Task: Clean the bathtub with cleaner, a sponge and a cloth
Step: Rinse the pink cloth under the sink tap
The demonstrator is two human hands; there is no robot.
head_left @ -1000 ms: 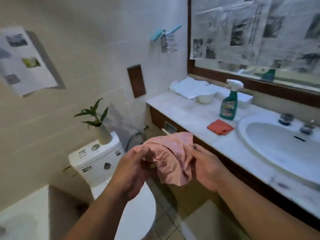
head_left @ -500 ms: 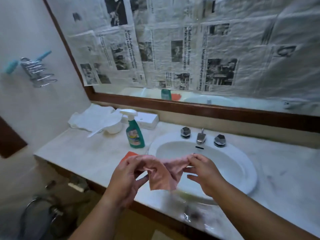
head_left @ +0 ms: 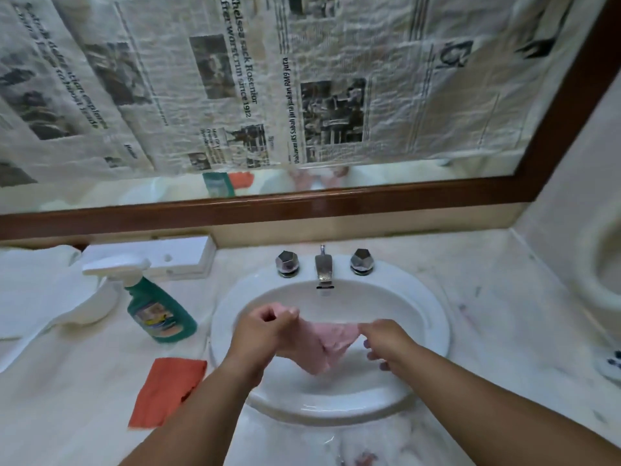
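— Where do we find the pink cloth point(head_left: 327, 344)?

— Over the bowl of the sink point(head_left: 433, 317), held up between both hands. We see it pulled taut along its top edge and sagging to a point underneath, clear of the bowl's floor.

— And how are the fingers set?

— The left hand point(head_left: 265, 331) is curled into a fist round one end, with a bit of pink poking out above the knuckles. The right hand point(head_left: 386, 341) pinches the other corner between thumb and forefinger. Its remaining fingers hang loosely spread below, off the fabric.

— What do we have around the sink?

— At its back rim stands the tap point(head_left: 323, 267), a faceted knob point(head_left: 286, 262) on one side and a second knob point(head_left: 361, 260) on the other. Left of the sink stands the green spray bottle point(head_left: 158, 311), upright with a white trigger head. Nearer us on that same side lies a flat orange square point(head_left: 168, 385), just beside the rim; we cannot tell whether it is sponge or cloth.

— Further out?

— Behind the bottle, away from the sink, we see a long white box point(head_left: 151, 257) against the wall, and a white towel point(head_left: 33, 297) heaped at the far left. The marbled counter point(head_left: 504, 331) runs off to the right of the sink. Above the sink hangs a wood-framed mirror point(head_left: 336, 203), most of its glass covered with newspaper point(head_left: 302, 95).
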